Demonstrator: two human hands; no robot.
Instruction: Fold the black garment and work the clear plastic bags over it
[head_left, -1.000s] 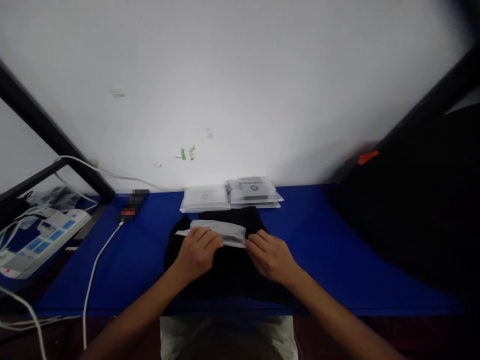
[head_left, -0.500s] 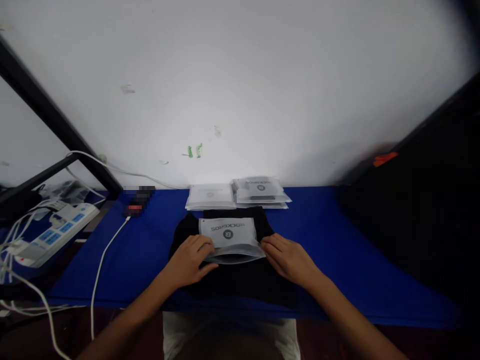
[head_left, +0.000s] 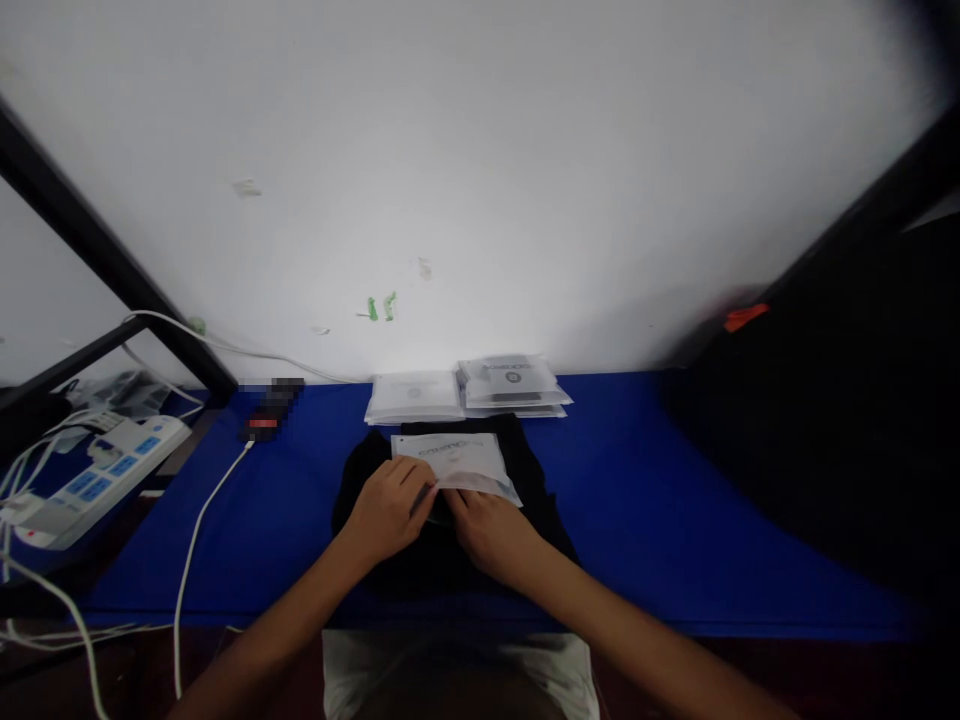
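- Frosted pouch [head_left: 457,456] looks light, limp, slippery; best held by its near rim.
- Left hand [head_left: 391,503]: fingers pinching that rim.
- Right hand [head_left: 495,532]: fingertips under its film; grip, I can't tell.

Pouch [head_left: 457,458] looks like frosted, translucent plastic, smooth with a soft sheen; stacked pouches [head_left: 514,378] pretty much the same. Black fabric [head_left: 442,565] under it is dead matt. Worktop [head_left: 622,480] surface seems smooth and matt too. Power strip [head_left: 109,480]'s hard, smooth plastic. Wall [head_left: 480,180]'s matt.
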